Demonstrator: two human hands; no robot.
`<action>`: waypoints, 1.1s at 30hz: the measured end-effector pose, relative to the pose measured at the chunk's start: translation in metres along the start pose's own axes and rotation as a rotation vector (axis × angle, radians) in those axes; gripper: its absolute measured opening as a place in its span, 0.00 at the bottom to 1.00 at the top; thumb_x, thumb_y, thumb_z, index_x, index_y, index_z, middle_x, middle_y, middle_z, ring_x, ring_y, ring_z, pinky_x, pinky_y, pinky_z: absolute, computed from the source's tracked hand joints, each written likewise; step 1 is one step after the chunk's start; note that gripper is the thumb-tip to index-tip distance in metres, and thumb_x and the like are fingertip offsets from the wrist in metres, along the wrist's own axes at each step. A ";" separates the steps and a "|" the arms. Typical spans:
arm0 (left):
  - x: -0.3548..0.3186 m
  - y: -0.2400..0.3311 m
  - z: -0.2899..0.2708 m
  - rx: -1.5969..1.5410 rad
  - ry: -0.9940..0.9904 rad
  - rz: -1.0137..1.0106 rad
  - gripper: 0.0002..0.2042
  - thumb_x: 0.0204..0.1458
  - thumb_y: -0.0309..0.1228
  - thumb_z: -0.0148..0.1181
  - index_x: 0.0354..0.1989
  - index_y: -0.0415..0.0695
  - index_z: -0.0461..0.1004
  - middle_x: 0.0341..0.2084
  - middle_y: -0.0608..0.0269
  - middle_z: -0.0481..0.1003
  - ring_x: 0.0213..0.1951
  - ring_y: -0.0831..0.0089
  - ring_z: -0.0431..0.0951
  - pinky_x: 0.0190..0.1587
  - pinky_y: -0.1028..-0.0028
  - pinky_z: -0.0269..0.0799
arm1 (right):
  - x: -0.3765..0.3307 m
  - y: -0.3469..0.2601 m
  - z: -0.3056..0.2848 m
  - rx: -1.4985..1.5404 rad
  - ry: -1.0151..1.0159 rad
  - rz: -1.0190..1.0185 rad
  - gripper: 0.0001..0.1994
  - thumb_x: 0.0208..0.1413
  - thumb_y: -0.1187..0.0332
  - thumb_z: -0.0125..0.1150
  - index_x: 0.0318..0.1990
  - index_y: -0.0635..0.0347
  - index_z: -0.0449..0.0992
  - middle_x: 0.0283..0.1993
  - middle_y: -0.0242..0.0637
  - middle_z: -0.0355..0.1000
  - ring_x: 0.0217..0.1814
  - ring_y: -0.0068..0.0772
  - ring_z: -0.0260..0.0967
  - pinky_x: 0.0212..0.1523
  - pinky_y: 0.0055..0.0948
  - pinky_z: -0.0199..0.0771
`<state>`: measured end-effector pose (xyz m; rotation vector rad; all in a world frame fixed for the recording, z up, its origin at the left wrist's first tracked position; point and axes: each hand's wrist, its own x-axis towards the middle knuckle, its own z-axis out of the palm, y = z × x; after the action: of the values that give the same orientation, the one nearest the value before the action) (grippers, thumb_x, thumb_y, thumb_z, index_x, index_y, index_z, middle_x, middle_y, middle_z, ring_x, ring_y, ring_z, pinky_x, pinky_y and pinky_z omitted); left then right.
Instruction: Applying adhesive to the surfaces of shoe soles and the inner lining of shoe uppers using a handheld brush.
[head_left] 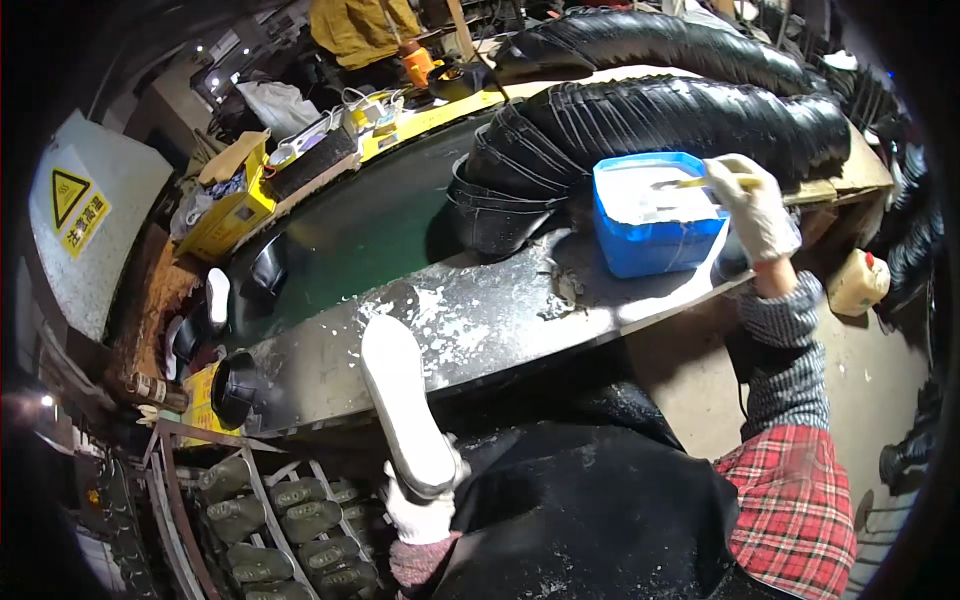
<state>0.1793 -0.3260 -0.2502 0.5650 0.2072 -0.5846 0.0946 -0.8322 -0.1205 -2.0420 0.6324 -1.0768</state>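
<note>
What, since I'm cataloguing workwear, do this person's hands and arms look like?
The left hand wears an off-white glove, with a reddish sleeve at the wrist. The right hand wears a similar glove; its forearm has a grey, finely patterned sleeve, with red plaid cloth higher up the arm.

I stand in a dim, cluttered workshop at a long bench [290,370], its near strip grey metal, blotched with white. Beyond that metal stretches a dark green surface [370,210], with a yellow strip [440,125] along its far side. To my left stands a pale housing [115,270] bearing a yellow label [75,210] with a triangular warning sign. Below, also on my left, is a metal rack [277,520]. On my right I see grey floor [690,385]. Small bright lamps [215,82] dot the dark background at upper left, and strong light whitens the bench's right part.
</note>
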 end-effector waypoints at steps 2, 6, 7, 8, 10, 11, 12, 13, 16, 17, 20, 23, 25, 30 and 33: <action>-0.022 0.002 -0.011 -0.214 0.081 -0.286 0.35 0.57 0.58 0.46 0.61 0.38 0.61 0.46 0.43 0.72 0.32 0.58 0.79 0.32 0.64 0.76 | -0.006 0.003 -0.018 0.095 -0.033 -0.050 0.12 0.62 0.62 0.59 0.38 0.64 0.78 0.28 0.26 0.71 0.30 0.15 0.63 0.31 0.18 0.64; -0.016 0.006 -0.030 -0.388 -0.137 -0.535 0.46 0.39 0.72 0.56 0.58 0.45 0.66 0.44 0.50 0.75 0.40 0.59 0.78 0.34 0.67 0.75 | -0.036 -0.060 0.014 0.069 -0.133 -0.102 0.11 0.61 0.65 0.56 0.35 0.66 0.77 0.27 0.28 0.72 0.27 0.15 0.64 0.29 0.17 0.63; -0.011 0.006 -0.031 -0.425 -0.163 -0.510 0.46 0.39 0.73 0.54 0.57 0.44 0.66 0.41 0.51 0.77 0.38 0.57 0.79 0.32 0.66 0.75 | -0.056 -0.083 0.044 0.220 -0.136 -0.078 0.11 0.61 0.67 0.54 0.35 0.69 0.77 0.27 0.30 0.72 0.28 0.15 0.67 0.30 0.17 0.67; -0.007 0.006 -0.035 -0.419 -0.174 -0.474 0.48 0.38 0.75 0.53 0.57 0.44 0.66 0.41 0.48 0.77 0.37 0.54 0.79 0.31 0.63 0.76 | -0.073 -0.109 0.071 0.302 -0.289 -0.081 0.09 0.59 0.70 0.56 0.36 0.69 0.78 0.28 0.35 0.75 0.29 0.20 0.71 0.31 0.20 0.71; 0.006 0.003 -0.072 -0.368 -0.243 -0.479 0.52 0.37 0.78 0.47 0.60 0.44 0.64 0.40 0.41 0.76 0.35 0.49 0.80 0.29 0.57 0.77 | -0.093 -0.133 0.123 0.309 -0.705 -0.547 0.09 0.52 0.70 0.64 0.40 0.62 0.80 0.32 0.42 0.77 0.30 0.36 0.76 0.34 0.31 0.76; 0.010 0.000 -0.091 -0.330 -0.288 -0.481 0.53 0.37 0.80 0.44 0.61 0.43 0.63 0.40 0.37 0.75 0.33 0.45 0.80 0.29 0.53 0.78 | -0.105 -0.145 0.156 0.427 -0.833 -0.675 0.11 0.53 0.66 0.66 0.43 0.58 0.80 0.34 0.40 0.77 0.34 0.37 0.76 0.37 0.32 0.76; 0.015 -0.010 -0.072 -0.406 -0.254 -0.278 0.56 0.38 0.81 0.40 0.63 0.40 0.61 0.40 0.31 0.74 0.31 0.40 0.79 0.29 0.48 0.78 | -0.120 -0.148 0.186 0.383 -0.727 -0.777 0.14 0.53 0.63 0.67 0.45 0.58 0.80 0.36 0.39 0.77 0.37 0.40 0.76 0.38 0.33 0.76; 0.018 -0.008 -0.067 -0.394 -0.221 -0.285 0.55 0.40 0.80 0.39 0.63 0.39 0.60 0.39 0.32 0.74 0.31 0.40 0.79 0.28 0.48 0.78 | -0.123 -0.151 0.216 0.523 -0.963 -0.550 0.14 0.54 0.62 0.66 0.46 0.59 0.79 0.36 0.42 0.77 0.37 0.41 0.76 0.38 0.33 0.76; 0.027 -0.005 -0.077 -0.352 -0.433 -0.384 0.54 0.43 0.77 0.41 0.65 0.38 0.57 0.44 0.37 0.73 0.37 0.41 0.79 0.31 0.49 0.79 | -0.106 -0.134 0.286 0.674 -0.893 -0.078 0.12 0.59 0.63 0.62 0.43 0.63 0.79 0.35 0.39 0.79 0.35 0.30 0.76 0.38 0.26 0.76; 0.024 -0.004 -0.085 -0.316 -0.429 -0.327 0.54 0.43 0.77 0.43 0.66 0.40 0.55 0.47 0.40 0.72 0.40 0.42 0.78 0.35 0.49 0.79 | -0.099 -0.124 0.297 0.725 -0.854 -0.004 0.12 0.60 0.64 0.61 0.42 0.64 0.79 0.34 0.37 0.79 0.35 0.26 0.76 0.36 0.24 0.76; 0.024 -0.008 -0.090 -0.357 -0.308 -0.314 0.55 0.40 0.76 0.48 0.65 0.37 0.55 0.45 0.44 0.72 0.40 0.47 0.78 0.36 0.52 0.78 | -0.119 -0.116 0.247 0.595 -0.960 0.080 0.12 0.62 0.66 0.57 0.42 0.68 0.78 0.35 0.39 0.78 0.34 0.23 0.75 0.34 0.22 0.76; 0.030 -0.014 -0.110 -0.192 -0.181 -0.277 0.52 0.43 0.73 0.51 0.66 0.40 0.54 0.48 0.44 0.72 0.42 0.48 0.78 0.41 0.50 0.78 | -0.111 -0.136 0.240 0.537 -1.034 -0.353 0.09 0.60 0.68 0.58 0.41 0.64 0.77 0.30 0.35 0.77 0.30 0.27 0.72 0.37 0.23 0.72; 0.025 0.003 -0.079 -0.472 -0.338 -0.381 0.52 0.44 0.70 0.54 0.63 0.31 0.56 0.47 0.42 0.73 0.41 0.49 0.79 0.41 0.51 0.79 | -0.097 -0.157 0.257 0.414 -0.935 -0.314 0.10 0.62 0.66 0.55 0.42 0.64 0.77 0.29 0.34 0.76 0.29 0.21 0.69 0.32 0.20 0.68; 0.027 -0.005 -0.089 -0.329 -0.219 -0.326 0.53 0.43 0.73 0.50 0.67 0.40 0.53 0.56 0.44 0.67 0.45 0.45 0.76 0.43 0.46 0.76 | -0.073 -0.157 0.300 0.614 -0.996 -0.097 0.12 0.59 0.63 0.64 0.36 0.66 0.77 0.27 0.29 0.74 0.27 0.17 0.68 0.27 0.19 0.69; 0.028 -0.002 -0.093 -0.575 -0.567 -0.417 0.43 0.53 0.66 0.48 0.71 0.53 0.50 0.66 0.48 0.58 0.58 0.42 0.68 0.59 0.40 0.65 | -0.107 -0.187 0.260 0.513 -1.019 -1.138 0.10 0.53 0.65 0.68 0.30 0.63 0.78 0.22 0.35 0.73 0.21 0.29 0.71 0.24 0.26 0.72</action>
<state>0.1986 -0.2885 -0.3379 -0.2202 -0.0539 -1.0173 0.2733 -0.5457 -0.1246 -2.0418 -1.2974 -0.4447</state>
